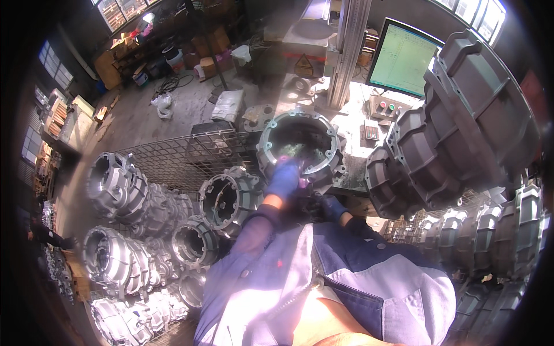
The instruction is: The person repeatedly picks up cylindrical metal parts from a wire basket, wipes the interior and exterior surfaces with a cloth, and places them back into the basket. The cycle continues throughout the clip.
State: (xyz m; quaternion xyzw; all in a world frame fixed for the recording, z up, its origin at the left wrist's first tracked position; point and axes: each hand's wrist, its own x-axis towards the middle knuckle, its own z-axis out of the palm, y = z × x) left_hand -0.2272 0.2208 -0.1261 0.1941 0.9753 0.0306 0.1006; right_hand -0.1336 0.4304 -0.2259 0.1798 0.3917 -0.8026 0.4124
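- Our left hand (284,180), in a blue glove, reaches into the round grey cast-metal housing with a bolt-hole flange (300,144), fingers laid against its lower inner rim; we cannot tell whether they grip.
- Our right hand (332,206), also in a blue glove, sits just below that housing's edge, mostly hidden, so we cannot tell its state.
- The housing lies on the cluttered workbench (352,109) ahead of us, near the green-lit monitor (402,59).
- Silver ribbed castings (124,190) fill the wire-mesh crate (184,153) to our left.
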